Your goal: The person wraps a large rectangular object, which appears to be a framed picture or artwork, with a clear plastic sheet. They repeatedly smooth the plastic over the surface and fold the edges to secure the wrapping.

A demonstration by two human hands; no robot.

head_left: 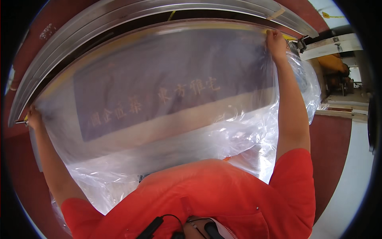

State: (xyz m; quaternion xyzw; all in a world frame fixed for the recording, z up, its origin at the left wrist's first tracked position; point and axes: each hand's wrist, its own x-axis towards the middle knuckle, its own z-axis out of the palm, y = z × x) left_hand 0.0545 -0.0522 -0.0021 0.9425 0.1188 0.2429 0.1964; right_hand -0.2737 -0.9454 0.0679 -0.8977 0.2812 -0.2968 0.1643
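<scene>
My arms are spread wide over a large sheet of clear plastic film (246, 133). At the far left end of its upper edge, my left hand (34, 118) has its fingers closed on the film. My right hand (277, 44) pinches the film at the upper right corner, beside a yellow strip (179, 26) that follows the upper edge. A pale panel with a dark purple-grey rectangle and a line of light characters (175, 59) shows through the film or is printed on it; I cannot tell which. The film hangs wrinkled and shiny toward my body.
Beyond the film's upper edge, a long ridged metal bar (79, 43) curves across, with a dark gap below it. A small metal bracket (303, 43) sits at its right end. Red-brown surfaces (327, 159) flank both sides. Bunched plastic (304, 79) bulges beside my right forearm.
</scene>
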